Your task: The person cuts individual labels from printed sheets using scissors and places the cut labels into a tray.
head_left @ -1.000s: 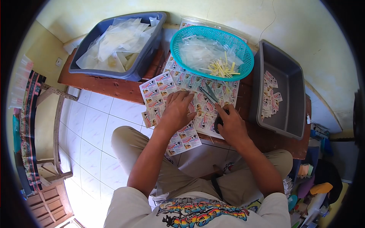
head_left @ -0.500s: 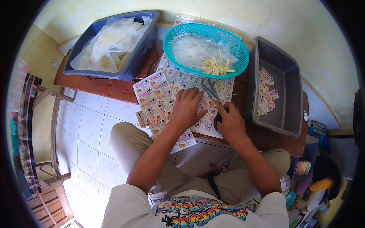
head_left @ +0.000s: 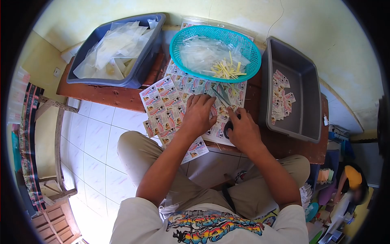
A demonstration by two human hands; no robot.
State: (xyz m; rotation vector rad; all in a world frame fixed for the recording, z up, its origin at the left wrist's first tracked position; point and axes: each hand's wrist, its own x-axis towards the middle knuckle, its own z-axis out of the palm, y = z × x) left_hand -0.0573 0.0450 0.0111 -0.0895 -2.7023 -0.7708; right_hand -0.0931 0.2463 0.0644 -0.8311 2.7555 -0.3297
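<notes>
My right hand (head_left: pixel 246 132) is closed around the black handles of a pair of scissors (head_left: pixel 222 96), whose blades point away from me toward the basket. Beneath the scissors lie sheets of printed labels (head_left: pixel 162 97) showing repeated small pictures and text. My left hand (head_left: pixel 198 115) rests palm down on these sheets, fingers stretched forward and thumb apart. Its thumb tip is near the scissors. One sheet tilts out past the bench edge below my left forearm. The blades seem to lie over the paper; whether they touch it I cannot tell.
A teal basket (head_left: pixel 174 61) at the back holds clear plastic bags and yellow strips (head_left: pixel 227 70). To its left, a blue-grey tub (head_left: pixel 142 61) holds translucent sheets. At right, a grey tub (head_left: pixel 302 110) contains cut labels (head_left: pixel 282 99). A person (head_left: pixel 353 179) is at far right.
The whole view has shifted slightly. Both hands stay in nearly the same place over the sheets, scissors still in the right. The person at far right has changed posture.
</notes>
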